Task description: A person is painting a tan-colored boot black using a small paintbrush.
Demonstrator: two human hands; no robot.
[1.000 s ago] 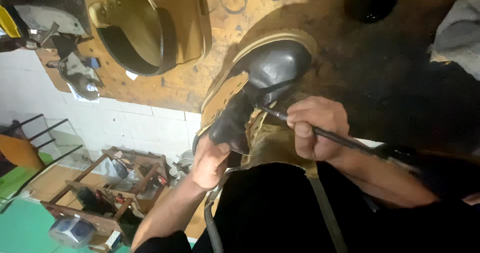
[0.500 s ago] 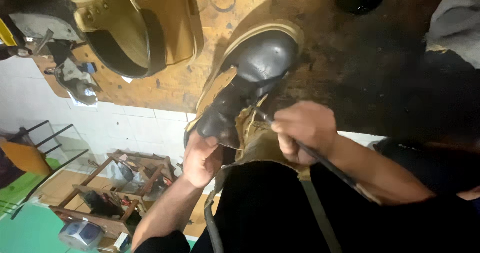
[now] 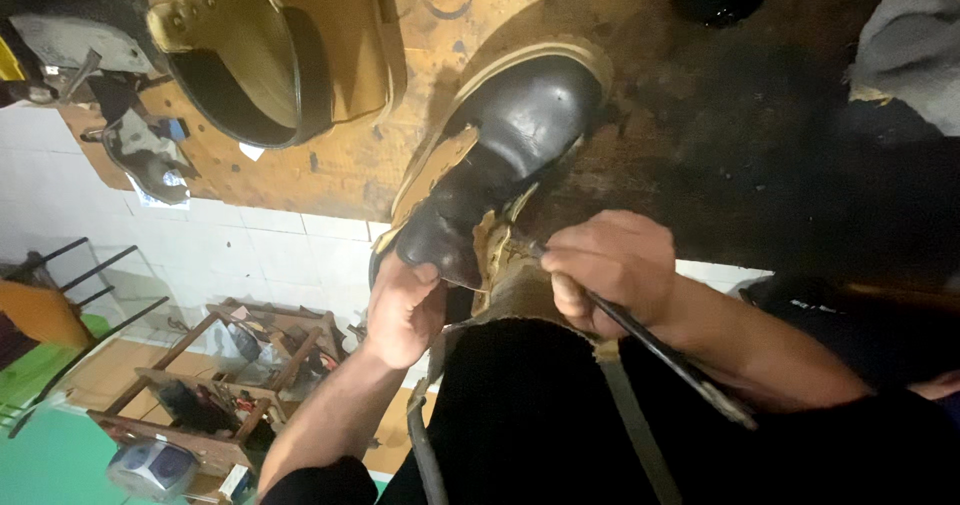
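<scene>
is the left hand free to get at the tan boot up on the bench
Probably not right now: the left hand is gripping the black boot. The tan boot lies uncovered on the bench, so letting go would open the way.

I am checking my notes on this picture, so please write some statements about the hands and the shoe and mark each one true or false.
1. The right hand grips a long thin tool. True.
2. The left hand rests flat on the floor. False: it holds the black shoe at its lower end.
3. The shoe lies on a worn wooden board. True.
4. The shoe is bright red. False: it is black with a tan edge.
</scene>
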